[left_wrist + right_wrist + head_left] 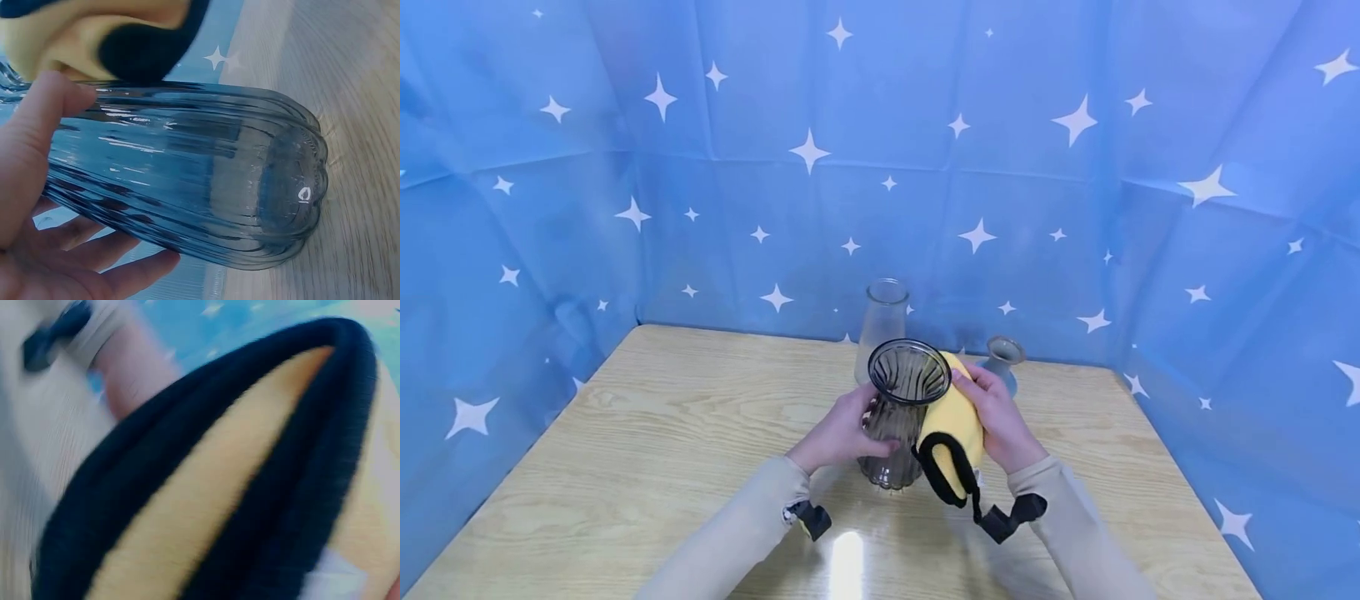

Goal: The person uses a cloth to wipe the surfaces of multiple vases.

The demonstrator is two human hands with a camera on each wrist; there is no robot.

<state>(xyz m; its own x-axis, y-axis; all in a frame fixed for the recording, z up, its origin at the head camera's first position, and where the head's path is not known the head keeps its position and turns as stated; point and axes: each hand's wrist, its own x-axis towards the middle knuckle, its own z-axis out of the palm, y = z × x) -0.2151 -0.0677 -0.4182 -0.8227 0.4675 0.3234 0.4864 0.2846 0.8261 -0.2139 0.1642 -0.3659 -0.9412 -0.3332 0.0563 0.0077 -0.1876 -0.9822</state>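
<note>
A smoky, ribbed glass vase (901, 421) with a flared rim leans slightly in front of me. My left hand (838, 427) grips its body, thumb on the near side and fingers round the far side. Yellow cloth with black edging (961, 412), folded over, is held in my right hand (1000, 421) against the vase's right side, just under the rim. In the left wrist view the vase's scalloped base (306, 187) shows close to the tabletop; whether it touches I cannot tell. The cloth (187, 487) fills most of the blurred right wrist view and hides the right fingers.
Behind the ribbed vase stands a clear glass vase (886, 321), partly hidden. A small blue-grey vase (1004, 354) with a flared mouth stands beyond my right hand. The wooden table (685, 433) is bordered by blue star-patterned curtains (895, 108) at the back and sides.
</note>
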